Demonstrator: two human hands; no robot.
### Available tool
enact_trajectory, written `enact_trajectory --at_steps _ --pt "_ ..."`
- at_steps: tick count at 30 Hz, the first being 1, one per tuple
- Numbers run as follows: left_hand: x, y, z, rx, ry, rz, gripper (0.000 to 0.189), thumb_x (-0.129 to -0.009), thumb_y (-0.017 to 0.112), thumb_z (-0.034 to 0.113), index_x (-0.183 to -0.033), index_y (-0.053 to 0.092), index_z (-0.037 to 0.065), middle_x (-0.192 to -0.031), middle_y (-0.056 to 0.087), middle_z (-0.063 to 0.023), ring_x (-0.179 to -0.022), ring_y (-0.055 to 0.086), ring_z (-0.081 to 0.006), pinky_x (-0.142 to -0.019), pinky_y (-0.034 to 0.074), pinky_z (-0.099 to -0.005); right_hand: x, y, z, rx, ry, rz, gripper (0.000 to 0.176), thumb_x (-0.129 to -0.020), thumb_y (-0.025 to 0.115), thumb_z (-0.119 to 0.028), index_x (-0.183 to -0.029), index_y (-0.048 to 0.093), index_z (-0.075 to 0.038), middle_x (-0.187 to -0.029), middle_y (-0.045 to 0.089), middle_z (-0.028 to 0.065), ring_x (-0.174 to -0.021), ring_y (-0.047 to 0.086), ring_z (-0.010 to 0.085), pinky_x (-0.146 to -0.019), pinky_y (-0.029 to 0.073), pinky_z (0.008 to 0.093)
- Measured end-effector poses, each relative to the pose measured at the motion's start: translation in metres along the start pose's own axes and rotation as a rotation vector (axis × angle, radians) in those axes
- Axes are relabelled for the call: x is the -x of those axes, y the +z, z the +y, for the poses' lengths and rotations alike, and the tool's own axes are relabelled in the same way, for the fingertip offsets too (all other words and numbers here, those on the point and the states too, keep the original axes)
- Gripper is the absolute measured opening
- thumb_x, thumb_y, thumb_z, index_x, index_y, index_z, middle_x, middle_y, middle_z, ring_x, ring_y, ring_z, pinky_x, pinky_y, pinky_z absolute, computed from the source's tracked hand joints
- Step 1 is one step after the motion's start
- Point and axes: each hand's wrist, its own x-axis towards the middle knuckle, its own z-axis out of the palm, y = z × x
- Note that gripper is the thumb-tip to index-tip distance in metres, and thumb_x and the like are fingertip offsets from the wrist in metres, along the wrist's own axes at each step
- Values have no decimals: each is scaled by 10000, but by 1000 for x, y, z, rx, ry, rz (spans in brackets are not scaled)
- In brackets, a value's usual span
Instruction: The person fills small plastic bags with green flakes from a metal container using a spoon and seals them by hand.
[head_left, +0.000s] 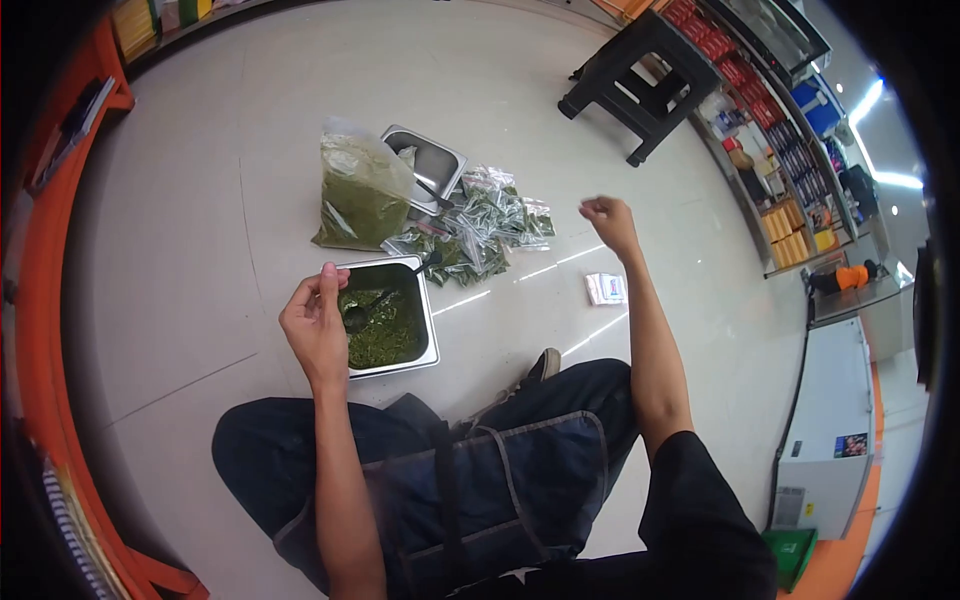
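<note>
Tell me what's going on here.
A person's left hand is at the left edge of a steel pan of chopped greens; whether it pinches anything is unclear. The right hand is raised off to the right. Small filled plastic bags lie heaped beyond the pan, beside a large bag of greens.

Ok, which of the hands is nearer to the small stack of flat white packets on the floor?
The right. The right hand hovers just beyond the stack; the left hand is well to its left, at the rectangular steel pan of chopped greens.
</note>
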Motion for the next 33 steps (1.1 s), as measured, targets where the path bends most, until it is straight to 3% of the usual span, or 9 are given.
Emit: enact_trajectory --at_steps 2,4,7,12,15,18,25,27,33 --pt "0 0 -4 -44 -15 -20 275 -990 641 192 -903 683 -66 -868 696 -85 -852 628 -119 -835 489 -259 17 1 52 194 94 -71 287 -746 816 -240 -905 722 -19 -886 731 174 -842 716 297 -770 554 378" --pt "-2 1 -7 -35 -30 -15 278 -988 644 195 -894 684 -63 -863 696 -83 -846 626 -115 -829 485 -255 41 6 101 453 122 -281 434 -683 866 -328 -991 716 -63 -1091 692 200 -1056 656 342 -914 520 422" --pt "-1 1 -7 -65 -39 -16 289 -986 648 206 -876 685 -58 -850 694 -78 -837 622 -110 -820 477 -251 60 7 132 399 409 -647 481 -689 854 -376 -1085 737 -128 -1170 673 196 -1124 625 331 -951 506 417" --pt "3 6 -3 -130 -48 -28 315 -986 648 232 -855 686 -52 -830 690 -70 -827 615 -107 -814 469 -258 80 9 129 197 398 -514 344 -686 842 -236 -1007 771 -135 -1103 716 172 -1039 672 320 -919 526 396" --pt "3 7 -8 -119 -53 -32 314 -989 644 229 -860 688 -54 -832 690 -70 -822 612 -110 -816 468 -262 78 14 130 379 281 -456 282 -728 795 -187 -999 777 -110 -1089 703 230 -1034 678 355 -916 540 406" --pt "3 7 -12 -151 -44 -45 311 -991 639 223 -864 689 -57 -835 690 -70 -817 610 -111 -816 470 -263 70 28 132 490 400 -373 229 -767 756 -167 -963 764 -49 -1056 704 239 -1014 682 366 -882 555 412" --pt "0 3 -18 -155 -40 -38 311 -989 640 222 -877 691 -63 -848 699 -79 -815 616 -113 -798 480 -266 73 43 116 704 363 -243 232 -829 683 -152 -1001 708 3 -1045 694 258 -993 682 399 -882 561 428" --pt "-1 3 -20 -145 -28 -40 315 -983 647 230 -883 698 -64 -860 717 -93 -809 626 -117 -783 485 -270 72 42 104 699 447 -231 258 -846 659 -164 -1026 689 20 -1078 682 272 -1016 673 412 -887 559 441" --pt "-2 4 -19 -200 -44 -27 340 -970 662 257 -872 708 -66 -843 732 -101 -787 631 -113 -756 484 -261 72 45 115 688 546 -221 298 -796 670 -127 -1052 674 25 -1130 664 275 -1087 643 416 -937 533 445"
